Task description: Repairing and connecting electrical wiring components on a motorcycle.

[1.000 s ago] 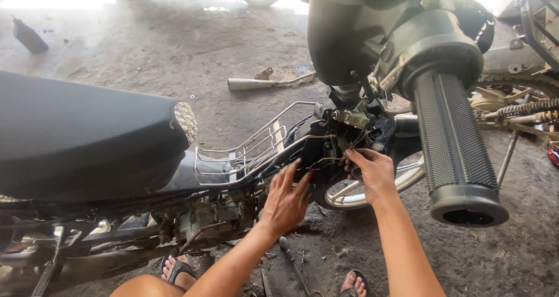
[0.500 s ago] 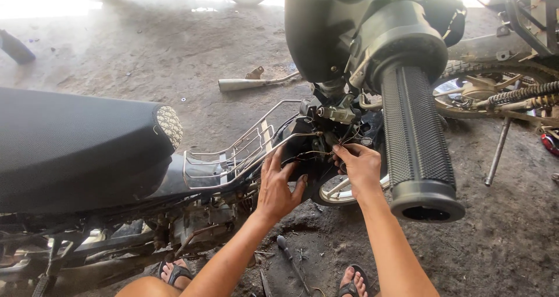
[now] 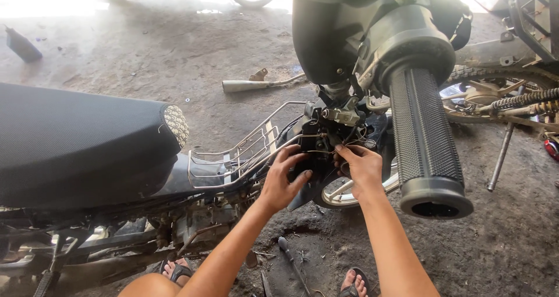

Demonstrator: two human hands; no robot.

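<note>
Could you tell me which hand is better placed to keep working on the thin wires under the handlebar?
Probably the right hand: its fingertips already pinch the wires, while the left hand lies spread on the dark panel beside them.

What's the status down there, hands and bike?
Left hand cupped on black panel below the steering column. Right hand pinching thin wires beside it. Handlebar grip hangs close by the right hand, screwdriver on the ground.
</note>
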